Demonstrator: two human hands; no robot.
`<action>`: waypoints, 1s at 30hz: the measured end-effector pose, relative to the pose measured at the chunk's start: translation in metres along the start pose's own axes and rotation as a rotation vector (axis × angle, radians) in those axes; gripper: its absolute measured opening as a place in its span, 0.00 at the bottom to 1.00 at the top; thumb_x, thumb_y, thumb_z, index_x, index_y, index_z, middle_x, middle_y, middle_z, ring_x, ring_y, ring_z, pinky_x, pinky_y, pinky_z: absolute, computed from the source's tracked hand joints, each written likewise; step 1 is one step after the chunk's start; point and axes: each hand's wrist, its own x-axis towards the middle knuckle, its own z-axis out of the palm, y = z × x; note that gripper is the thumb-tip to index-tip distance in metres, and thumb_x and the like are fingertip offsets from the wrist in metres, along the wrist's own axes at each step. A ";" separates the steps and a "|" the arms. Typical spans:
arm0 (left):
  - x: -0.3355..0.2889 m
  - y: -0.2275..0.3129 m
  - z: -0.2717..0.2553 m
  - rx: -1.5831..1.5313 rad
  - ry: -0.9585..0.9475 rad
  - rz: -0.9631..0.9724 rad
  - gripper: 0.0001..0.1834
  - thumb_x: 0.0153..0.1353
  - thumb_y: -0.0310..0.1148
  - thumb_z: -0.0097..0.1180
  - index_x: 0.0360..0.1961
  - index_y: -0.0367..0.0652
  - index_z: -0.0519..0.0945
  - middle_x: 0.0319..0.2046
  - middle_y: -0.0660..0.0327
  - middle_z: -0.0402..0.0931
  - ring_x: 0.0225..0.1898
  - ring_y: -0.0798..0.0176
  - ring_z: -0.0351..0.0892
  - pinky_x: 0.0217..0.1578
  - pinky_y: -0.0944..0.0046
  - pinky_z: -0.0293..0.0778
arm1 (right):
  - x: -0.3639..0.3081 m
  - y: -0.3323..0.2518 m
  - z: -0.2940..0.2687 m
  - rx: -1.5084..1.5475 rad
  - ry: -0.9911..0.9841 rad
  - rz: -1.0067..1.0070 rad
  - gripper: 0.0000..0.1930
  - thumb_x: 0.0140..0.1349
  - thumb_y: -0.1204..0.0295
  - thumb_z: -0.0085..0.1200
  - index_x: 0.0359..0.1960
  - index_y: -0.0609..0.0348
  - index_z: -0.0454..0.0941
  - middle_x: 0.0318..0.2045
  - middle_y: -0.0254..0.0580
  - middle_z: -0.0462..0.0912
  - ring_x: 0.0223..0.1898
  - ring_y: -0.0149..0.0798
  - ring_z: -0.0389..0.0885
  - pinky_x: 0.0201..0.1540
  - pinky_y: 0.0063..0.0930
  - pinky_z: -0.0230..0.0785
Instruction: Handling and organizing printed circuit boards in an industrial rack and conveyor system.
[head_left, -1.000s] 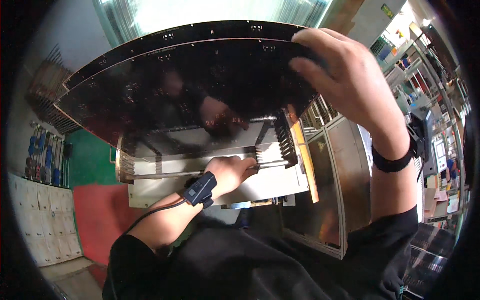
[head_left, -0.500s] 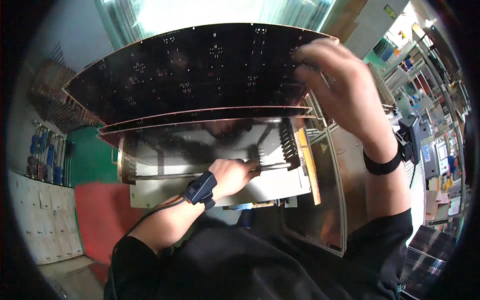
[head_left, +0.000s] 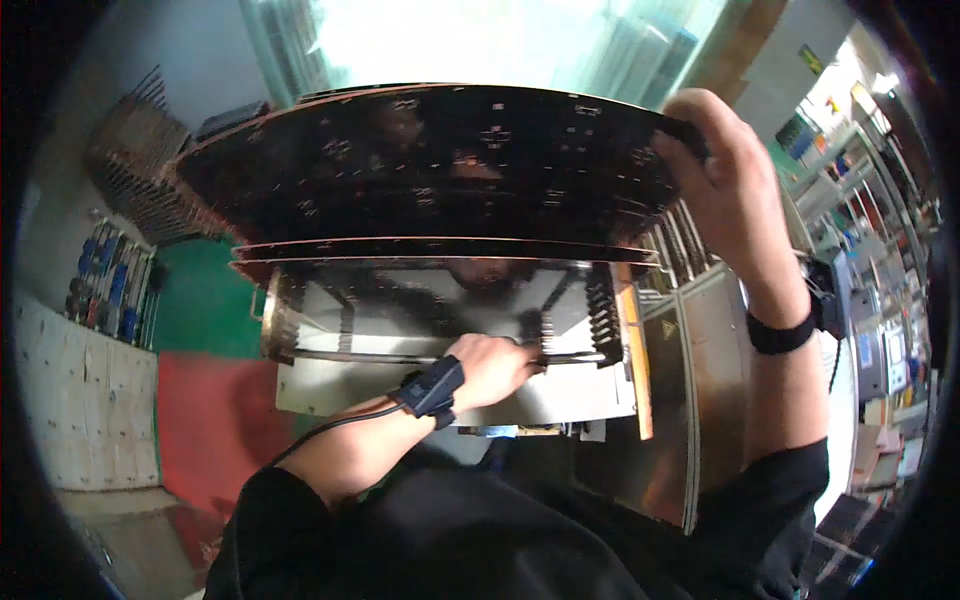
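A large black circuit board panel (head_left: 440,165) with a copper-coloured rim stands upright, leaning back, in a slotted metal rack (head_left: 272,320). My right hand (head_left: 728,165) is closed on its upper right corner, the thumb on the near face and the fingers over the edge. More panels stand close by, their edges showing just in front of it and behind it. My left hand (head_left: 490,368) is closed at the rack's front metal bar (head_left: 375,357), next to a toothed upright (head_left: 547,335). Part of the bar is hidden by that hand.
A white surface (head_left: 330,394) lies under the rack, with a yellow strip (head_left: 637,365) along its right side. Metal cabinet doors (head_left: 660,400) stand to the right. White lockers (head_left: 85,400) and a wire rack (head_left: 150,165) are on the left. Cluttered shelves (head_left: 870,230) line the far right.
My right hand has gone from loosely spread beside the panel to gripping its upper right corner. The whole view has shifted slightly. My left hand stays at the rack's front bar.
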 end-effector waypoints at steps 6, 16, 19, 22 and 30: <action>0.001 -0.002 0.005 -0.038 0.011 0.022 0.13 0.65 0.43 0.51 0.45 0.52 0.82 0.25 0.52 0.82 0.29 0.45 0.84 0.30 0.46 0.79 | -0.009 0.002 0.002 0.129 0.032 0.055 0.10 0.63 0.78 0.58 0.45 0.60 0.75 0.34 0.47 0.79 0.36 0.43 0.80 0.44 0.30 0.72; -0.003 0.001 0.001 -0.049 0.011 -0.006 0.13 0.65 0.43 0.53 0.34 0.46 0.82 0.26 0.54 0.83 0.32 0.47 0.85 0.32 0.47 0.80 | -0.008 0.005 -0.003 0.276 -0.057 0.173 0.05 0.64 0.79 0.56 0.40 0.62 0.75 0.30 0.35 0.78 0.35 0.26 0.74 0.42 0.22 0.70; -0.003 0.000 0.001 -0.077 0.030 -0.023 0.13 0.65 0.44 0.54 0.35 0.46 0.82 0.27 0.53 0.83 0.32 0.47 0.85 0.33 0.47 0.80 | 0.000 0.007 -0.008 0.259 -0.104 0.108 0.04 0.64 0.78 0.56 0.40 0.62 0.75 0.31 0.36 0.79 0.36 0.26 0.75 0.42 0.23 0.70; -0.001 0.001 0.001 -0.017 0.018 0.028 0.17 0.67 0.47 0.52 0.50 0.52 0.81 0.28 0.53 0.82 0.30 0.48 0.84 0.29 0.49 0.79 | 0.027 0.005 -0.034 -0.033 -0.245 -0.128 0.09 0.61 0.74 0.60 0.41 0.64 0.77 0.36 0.47 0.82 0.38 0.43 0.81 0.44 0.30 0.73; -0.003 0.005 -0.004 -0.036 0.062 0.037 0.14 0.67 0.44 0.54 0.47 0.50 0.80 0.31 0.54 0.82 0.35 0.48 0.83 0.35 0.51 0.79 | 0.052 -0.029 0.029 -0.134 -0.138 -0.293 0.27 0.64 0.49 0.55 0.56 0.56 0.76 0.45 0.52 0.84 0.47 0.54 0.83 0.51 0.45 0.75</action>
